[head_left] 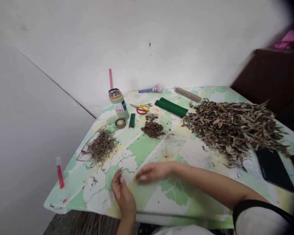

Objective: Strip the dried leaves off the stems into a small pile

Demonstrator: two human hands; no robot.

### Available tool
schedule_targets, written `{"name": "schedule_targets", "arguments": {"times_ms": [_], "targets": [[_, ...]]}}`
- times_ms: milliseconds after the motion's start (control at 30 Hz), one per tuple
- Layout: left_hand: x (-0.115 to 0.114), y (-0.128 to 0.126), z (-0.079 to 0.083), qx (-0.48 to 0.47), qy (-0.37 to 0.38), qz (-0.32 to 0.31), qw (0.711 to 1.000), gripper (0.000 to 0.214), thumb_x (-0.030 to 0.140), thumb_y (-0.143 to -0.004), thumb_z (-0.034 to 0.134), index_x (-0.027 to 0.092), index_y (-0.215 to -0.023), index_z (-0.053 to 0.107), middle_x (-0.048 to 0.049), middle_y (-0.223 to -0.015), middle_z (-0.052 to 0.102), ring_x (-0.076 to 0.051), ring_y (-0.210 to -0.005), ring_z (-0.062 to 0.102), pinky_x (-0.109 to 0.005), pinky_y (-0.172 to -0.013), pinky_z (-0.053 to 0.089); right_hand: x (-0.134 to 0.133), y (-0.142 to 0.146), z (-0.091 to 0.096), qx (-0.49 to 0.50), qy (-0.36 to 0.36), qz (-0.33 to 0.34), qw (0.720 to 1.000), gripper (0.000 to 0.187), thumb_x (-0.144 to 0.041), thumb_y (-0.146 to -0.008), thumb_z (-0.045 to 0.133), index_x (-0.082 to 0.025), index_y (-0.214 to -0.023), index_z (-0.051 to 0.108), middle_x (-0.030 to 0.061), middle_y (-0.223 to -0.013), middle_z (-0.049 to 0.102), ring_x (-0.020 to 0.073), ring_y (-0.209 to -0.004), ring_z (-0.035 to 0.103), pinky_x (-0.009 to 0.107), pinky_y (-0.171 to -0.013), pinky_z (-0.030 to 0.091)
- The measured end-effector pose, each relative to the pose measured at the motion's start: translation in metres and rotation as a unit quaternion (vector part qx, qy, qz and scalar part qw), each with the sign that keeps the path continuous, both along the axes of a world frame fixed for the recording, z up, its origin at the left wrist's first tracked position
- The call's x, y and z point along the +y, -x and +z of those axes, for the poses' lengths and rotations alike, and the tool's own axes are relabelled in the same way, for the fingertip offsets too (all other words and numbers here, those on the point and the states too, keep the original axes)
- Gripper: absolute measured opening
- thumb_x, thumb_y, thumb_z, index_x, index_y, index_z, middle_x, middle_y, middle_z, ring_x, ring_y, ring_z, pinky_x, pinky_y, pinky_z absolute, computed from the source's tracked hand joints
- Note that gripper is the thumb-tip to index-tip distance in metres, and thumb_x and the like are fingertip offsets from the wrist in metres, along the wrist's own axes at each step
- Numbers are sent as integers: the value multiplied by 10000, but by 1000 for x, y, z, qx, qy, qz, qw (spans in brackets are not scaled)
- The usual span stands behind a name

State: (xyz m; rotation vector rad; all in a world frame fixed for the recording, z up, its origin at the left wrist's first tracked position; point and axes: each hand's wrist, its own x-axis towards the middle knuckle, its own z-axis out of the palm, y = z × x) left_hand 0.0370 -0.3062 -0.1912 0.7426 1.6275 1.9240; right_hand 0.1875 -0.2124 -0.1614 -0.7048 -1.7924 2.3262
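Left hand grip: we see the left hand (123, 192) standing on its edge at the near side of the table. Its fingers are half curled, thumb and fingertips drawn close. We cannot tell whether anything thin sits between them.
Right hand grip: the right hand (153, 172) lies palm down with fingers flat and released, grasping nothing. Its outline is blurred.
Hand spacing: the two sets of fingertips are near each other but apart.
Surface: both hands are over the green, white and yellow patterned tablecloth (147, 147). We cannot tell whether the right palm touches it.
Nearest material: the loose pile of thin brown dried stems (100, 147) lies far and left of the left hand, apart from both hands.
Centre: a small mound of dark crumbled plant bits (153, 129) lies beyond the right hand.
Right: a large heap of dried grey-brown leaves (232, 125) covers the right side. A flat black phone (274, 168) lies at its near right edge.
Far row: we note a green metal-topped flask (119, 103) and a green tape roll (120, 123) just near of it. To the right are red-and-yellow-handled scissors (142, 108) and rolled dark green felt (171, 107).
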Motion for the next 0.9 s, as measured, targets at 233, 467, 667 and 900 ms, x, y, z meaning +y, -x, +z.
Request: {"name": "schedule_targets", "arguments": {"times_ms": [233, 467, 667, 900], "targets": [[-1, 2, -2, -14, -16, -22, 1000, 239, 331, -804, 552, 179, -988, 557, -74, -1156, 560, -208, -1157, 472, -413, -1049, 289, 56, 16, 13, 28, -139, -233, 962, 362, -327, -856, 532, -223, -1202, 536, 56, -1323, 505, 183, -1228, 457, 374, -1067, 326], [-1, 1, -2, -17, -17, -19, 1000, 245, 342, -797, 562, 174, -975, 564, -77, -1138, 572, -213, -1153, 480, -421, -1052, 288, 79, 45, 11, 4, -80, -337, 938, 390, -307, -920, 413, -232, -1303, 417, 63, -1378, 435, 191, -1304, 361, 403, -1070, 328], [-2, 1, -1, -15, -12, -21, 1000, 220, 330, -797, 566, 175, -953, 570, -71, -1129, 574, -216, -1167, 471, -436, -1067, 265, 72, -26, 52, 43, -90, -156, 983, 276, -278, -824, 593, -190, -1083, 620, 59, -1148, 638, 207, -1139, 546, 392, -1048, 346], [-1, 1, 2, -23, -22, -26, 999, 202, 318, -775, 584, 170, -912, 573, -65, -1095, 592, -221, -1175, 469, -451, -1082, 236, 28, -100, 44, -172, 318, 211, 908, 513, -202, -468, 838, -62, -936, 678, 217, -916, 695, 319, -749, 697, 380, -605, 548]]}}
